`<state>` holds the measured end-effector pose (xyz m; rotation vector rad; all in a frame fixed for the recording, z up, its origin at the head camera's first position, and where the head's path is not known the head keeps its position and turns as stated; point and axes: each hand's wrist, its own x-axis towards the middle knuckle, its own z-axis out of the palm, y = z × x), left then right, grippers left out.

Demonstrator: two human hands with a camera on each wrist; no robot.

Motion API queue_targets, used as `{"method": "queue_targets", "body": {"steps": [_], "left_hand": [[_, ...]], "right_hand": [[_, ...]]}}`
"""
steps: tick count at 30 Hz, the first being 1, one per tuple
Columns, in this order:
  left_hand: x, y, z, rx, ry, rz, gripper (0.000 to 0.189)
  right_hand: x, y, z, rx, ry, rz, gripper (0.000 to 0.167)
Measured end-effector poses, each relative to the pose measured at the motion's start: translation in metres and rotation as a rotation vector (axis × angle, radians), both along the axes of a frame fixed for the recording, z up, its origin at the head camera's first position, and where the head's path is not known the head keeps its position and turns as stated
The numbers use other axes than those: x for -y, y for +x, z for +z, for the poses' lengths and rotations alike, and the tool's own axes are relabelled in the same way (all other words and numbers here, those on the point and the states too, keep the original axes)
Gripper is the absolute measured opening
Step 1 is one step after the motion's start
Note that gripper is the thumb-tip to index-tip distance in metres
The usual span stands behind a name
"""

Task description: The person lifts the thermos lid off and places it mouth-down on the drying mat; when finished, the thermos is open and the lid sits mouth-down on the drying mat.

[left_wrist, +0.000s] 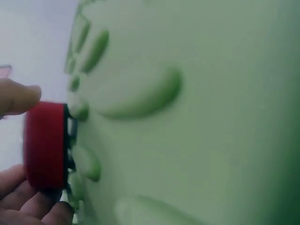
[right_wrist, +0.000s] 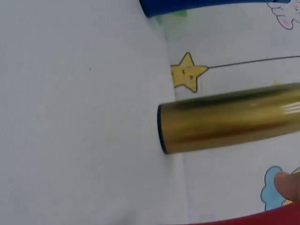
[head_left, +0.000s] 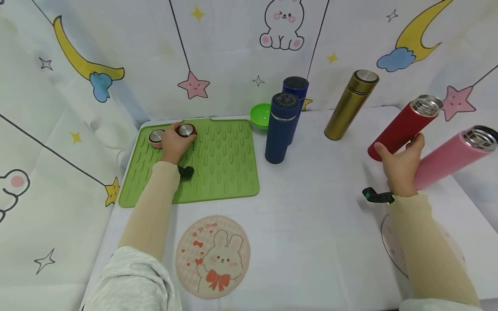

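On the green ridged mat [head_left: 218, 160], my left hand [head_left: 173, 144] pinches a red lid with a steel top [head_left: 186, 130]. The left wrist view shows this red lid [left_wrist: 47, 145] on its side in the picture, thumb and fingers at opposite edges. A pink lid [head_left: 157, 137] lies just left of that hand. Over at the right, my right hand [head_left: 402, 168] grips the lower part of a red thermos bottle [head_left: 408, 123], whose steel mouth has no lid. Close to that hand's right side stands a pink thermos bottle [head_left: 451, 157], also lidless.
A gold thermos [head_left: 352, 106] with its lid on stands behind, left of the red bottle. Two blue bottles [head_left: 281, 129] and a green bowl [head_left: 260, 115] are at the back middle. Round rabbit mats [head_left: 213, 257] lie in front, one partly under the right forearm.
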<state>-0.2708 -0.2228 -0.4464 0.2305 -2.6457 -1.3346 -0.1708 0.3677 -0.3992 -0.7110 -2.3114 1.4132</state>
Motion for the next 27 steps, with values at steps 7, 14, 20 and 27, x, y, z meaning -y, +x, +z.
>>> {"method": "queue_targets", "body": {"steps": [7,14,20,27], "left_hand": [[-0.003,0.017,0.008,-0.085,-0.018,-0.034,0.083],[-0.012,0.074,0.032,-0.013,0.018,-0.313,0.089],[-0.028,0.142,0.032,-0.016,-0.009,-0.502,0.095],[-0.04,0.199,0.029,-0.066,0.091,-0.582,0.097]], "right_hand": [[0.026,0.024,0.002,0.048,0.053,0.072,0.097],[0.039,0.019,-0.005,0.088,0.163,0.299,0.104],[0.035,-0.007,-0.007,0.079,0.181,0.384,0.105],[0.035,-0.05,-0.009,0.055,0.19,0.384,0.105]]}}
